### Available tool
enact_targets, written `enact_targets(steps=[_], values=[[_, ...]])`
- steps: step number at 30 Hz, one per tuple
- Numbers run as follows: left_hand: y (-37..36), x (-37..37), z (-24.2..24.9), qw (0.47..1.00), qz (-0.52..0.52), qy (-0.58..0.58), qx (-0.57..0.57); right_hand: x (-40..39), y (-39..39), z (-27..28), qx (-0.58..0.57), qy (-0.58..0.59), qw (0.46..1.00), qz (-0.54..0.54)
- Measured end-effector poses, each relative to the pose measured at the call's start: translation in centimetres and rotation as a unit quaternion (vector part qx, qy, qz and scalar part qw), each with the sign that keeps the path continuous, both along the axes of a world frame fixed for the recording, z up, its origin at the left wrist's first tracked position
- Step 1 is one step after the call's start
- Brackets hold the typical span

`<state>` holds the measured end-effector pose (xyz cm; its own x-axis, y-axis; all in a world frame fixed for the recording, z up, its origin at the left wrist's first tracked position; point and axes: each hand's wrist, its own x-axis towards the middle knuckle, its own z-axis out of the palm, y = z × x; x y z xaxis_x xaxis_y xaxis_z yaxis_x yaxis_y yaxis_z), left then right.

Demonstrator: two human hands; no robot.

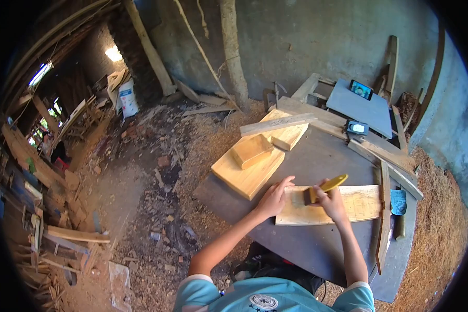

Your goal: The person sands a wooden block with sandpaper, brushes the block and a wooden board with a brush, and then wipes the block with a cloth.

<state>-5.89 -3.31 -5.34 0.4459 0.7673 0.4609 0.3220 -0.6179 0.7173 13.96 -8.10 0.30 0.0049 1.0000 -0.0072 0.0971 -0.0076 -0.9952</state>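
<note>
My right hand [332, 202] is closed round the yellow handle of a paintbrush [336, 182]. Its bristle end is over the left part of a pale wooden board [358, 204], which lies flat on a dark table [325, 156]. At the board's left end rests my left hand [273, 200], fingers stretched forward along the edge with no tool in them. Just beyond, a wider yellowish board [237, 176] carries a small open wooden box [251, 151]. A long wooden strip [384, 223] lies across the right end of the brushed board.
A grey strip of wood [278, 125] lies over the far boards. A small device with a lit screen [357, 128] and a phone [361, 89] stand at the back. Beside the right strip is a blue packet [398, 202]. Wood scraps and shavings cover the floor [156, 192].
</note>
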Motion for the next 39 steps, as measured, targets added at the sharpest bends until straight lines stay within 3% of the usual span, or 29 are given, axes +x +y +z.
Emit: enact_targets(steps=[1, 2, 4, 6, 8, 9, 10, 11, 12, 13, 14, 15, 16, 18, 19, 20, 22, 23, 24, 25, 26, 29, 30, 31, 32, 34, 37, 38, 39], values=[[0.0, 0.0, 0.0, 0.999, 0.0, 0.01, -0.039, 2.0, -0.2, 0.0, 0.008, -0.046, 0.997, -0.054], [-0.1, 0.0, 0.3, 0.999, -0.001, 0.022, -0.025, 5.7, 0.9, -3.6, 0.075, -0.12, 0.982, -0.122], [-0.2, 0.0, 0.7, 0.999, 0.0, 0.046, -0.003, 9.2, -1.5, 0.2, 0.11, -0.215, 0.948, -0.209], [0.0, 0.0, 0.4, 0.998, 0.002, 0.053, 0.021, 13.7, -2.0, -1.2, 0.192, -0.249, 0.908, -0.276], [0.1, 0.3, 0.3, 0.998, 0.009, 0.063, 0.015, 14.1, -3.3, -0.1, 0.258, -0.372, 0.817, -0.358], [0.0, 0.3, 0.3, 0.998, 0.014, 0.063, 0.016, 13.8, -4.5, 0.2, 0.126, -0.298, 0.888, -0.328], [-0.1, 0.3, 0.4, 0.997, 0.026, 0.074, 0.0, 13.8, -4.8, -1.7, 0.153, -0.287, 0.901, -0.288], [-0.1, 0.3, 0.3, 0.997, 0.027, 0.067, -0.009, 11.4, -5.8, -0.7, 0.111, -0.344, 0.893, -0.267], [0.0, 0.4, 0.2, 0.998, 0.026, 0.061, -0.018, 11.0, -5.5, -2.8, 0.169, -0.41, 0.874, -0.197], [0.0, 0.4, 0.2, 0.998, 0.022, 0.051, -0.007, 8.1, -5.4, -3.2, 0.213, -0.39, 0.87, -0.214], [0.1, 0.4, 0.2, 0.999, 0.019, 0.043, 0.004, 5.5, -6.1, -0.9, 0.16, -0.273, 0.943, -0.1], [0.1, 0.3, 0.2, 0.999, 0.011, 0.035, -0.015, 2.9, -6.7, 1.5, 0.115, -0.236, 0.964, -0.03], [-0.1, 0.3, 0.9, 0.999, 0.003, 0.041, -0.02, 1.2, -7.1, 3.3, 0.071, -0.193, 0.978, 0.041], [-0.2, -0.2, 1.7, 0.995, -0.047, 0.063, 0.059, 0.3, -7.6, 4.7, 0.036, -0.149, 0.986, 0.066], [-0.2, -0.8, 2.1, 0.987, -0.092, 0.13, 0.024, 0.2, -7.5, 5.0, 0.023, -0.127, 0.988, 0.083], [-0.6, -1.0, 2.5, 0.98, -0.106, 0.163, 0.049, 1.7, -7.0, 3.3, 0.058, -0.152, 0.986, 0.038], [-1.2, -1.5, 3.4, 0.96, -0.13, 0.227, 0.104, 7.1, -5.8, 1.2, -0.04, -0.153, 0.984, -0.083], [-1.1, -1.7, 3.6, 0.956, -0.139, 0.243, 0.09, 10.7, -5.0, -1.3, 0.119, -0.271, 0.937, -0.187], [-1.2, -1.8, 3.7, 0.954, -0.139, 0.247, 0.091, 12.1, -5.7, 1.0, 0.036, -0.276, 0.924, -0.26], [-1.3, -1.8, 3.8, 0.953, -0.14, 0.251, 0.091, 13.5, -5.6, 1.7, 0.038, -0.263, 0.904, -0.335], [-1.2, -1.7, 4.0, 0.953, -0.14, 0.252, 0.094, 13.8, -5.9, 2.5, 0.037, -0.384, 0.847, -0.366], [-1.1, -1.6, 4.1, 0.958, -0.139, 0.235, 0.09, 11.8, -6.9, 1.5, 0.07, -0.361, 0.891, -0.268], [-1.0, -1.5, 4.3, 0.959, -0.139, 0.228, 0.093, 10.3, -7.2, 2.2, 0.052, -0.365, 0.913, -0.174], [-1.0, -1.5, 4.5, 0.961, -0.137, 0.222, 0.095, 9.0, -7.4, 2.5, 0.102, -0.295, 0.948, -0.064], [-1.1, -1.5, 4.6, 0.962, -0.133, 0.219, 0.096, 7.7, -7.8, 3.5, -0.002, -0.144, 0.989, -0.02], [-1.2, -1.5, 4.7, 0.966, -0.13, 0.205, 0.092, 7.6, -7.7, 4.2, 0.002, -0.182, 0.983, -0.002], [-1.2, -1.5, 4.8, 0.971, -0.129, 0.188, 0.075, 11.8, -6.4, 1.4, 0.026, -0.309, 0.916, -0.255], [-1.1, -1.5, 4.8, 0.972, -0.13, 0.181, 0.069, 12.2, -6.4, 2.1, 0.04, -0.299, 0.901, -0.311], [-1.1, -1.4, 4.9, 0.973, -0.128, 0.179, 0.067, 13.5, -6.3, 1.1, 0.065, -0.412, 0.849, -0.323]])
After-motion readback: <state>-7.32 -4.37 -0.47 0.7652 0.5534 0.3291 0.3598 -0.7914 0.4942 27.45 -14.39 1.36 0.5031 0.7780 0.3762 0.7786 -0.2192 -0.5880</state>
